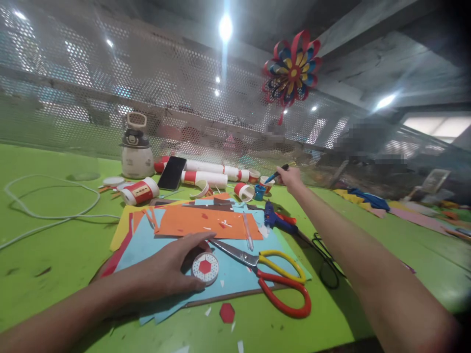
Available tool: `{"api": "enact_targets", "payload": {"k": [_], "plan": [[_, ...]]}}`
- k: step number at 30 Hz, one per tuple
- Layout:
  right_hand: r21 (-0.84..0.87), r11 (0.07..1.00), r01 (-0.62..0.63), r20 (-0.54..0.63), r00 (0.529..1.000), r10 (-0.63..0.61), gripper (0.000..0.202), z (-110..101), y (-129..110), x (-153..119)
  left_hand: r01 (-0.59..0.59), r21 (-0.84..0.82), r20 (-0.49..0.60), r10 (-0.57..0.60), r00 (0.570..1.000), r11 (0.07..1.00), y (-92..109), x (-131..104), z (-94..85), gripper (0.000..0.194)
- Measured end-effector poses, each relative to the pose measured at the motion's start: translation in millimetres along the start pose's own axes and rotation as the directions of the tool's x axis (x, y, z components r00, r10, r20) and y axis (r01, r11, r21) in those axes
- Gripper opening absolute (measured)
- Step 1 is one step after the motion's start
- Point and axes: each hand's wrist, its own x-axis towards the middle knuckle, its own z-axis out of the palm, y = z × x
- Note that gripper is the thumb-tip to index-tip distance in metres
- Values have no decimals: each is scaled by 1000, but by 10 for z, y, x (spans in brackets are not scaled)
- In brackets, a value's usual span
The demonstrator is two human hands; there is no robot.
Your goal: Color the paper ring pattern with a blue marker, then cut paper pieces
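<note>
A pair of scissors (253,260) with one yellow and one red handle lies open-handled on a light blue sheet (243,284), its blades pointing away to the left, and serves as the landmark. Just left of the scissors, close to the blade tips, the person's left hand (172,269) curls around a round white disc (205,267) bearing a red hexagon and dark dots, thumb against its near edge and index finger stretched toward the tips. Well beyond the scissors, to the far right side, the right hand (290,177) closes on a blue pen (275,174) whose lower end slants toward a small blue cup (259,192). The hands are well apart. Nearer the person than the scissors, a loose red hexagon (227,313) lies on the green bench (287,338) among white scraps. Right behind the scissors lies an orange sheet (191,223); behind the handles, a blue glue gun (277,219) rests with its cord trailing right. Farther back from the scissors stand or lie a tipped red-and-white paper cup (142,191), a dark phone (172,173), a white bottle (137,162) with a loop handle, and stacked cups (206,179). High above and beyond the scissors hangs a red, blue and yellow paper flower (293,72).
</note>
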Motion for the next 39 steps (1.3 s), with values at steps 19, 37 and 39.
{"api": "enact_targets", "payload": {"k": [19, 37, 39], "plan": [[479, 835, -272, 534, 845, -31, 27, -11, -318, -2242, -106, -51, 35, 108, 994, 993, -11, 55, -36, 91], [136, 957, 257, 607, 742, -286, 33, -27, -265, -2576, -77, -25, 3, 77, 997, 997, 15, 46, -22, 93], [126, 945, 303, 604, 732, -316, 34, -17, -262, -2582, -73, -35, 3, 74, 997, 997, 19, 47, -23, 93]]}}
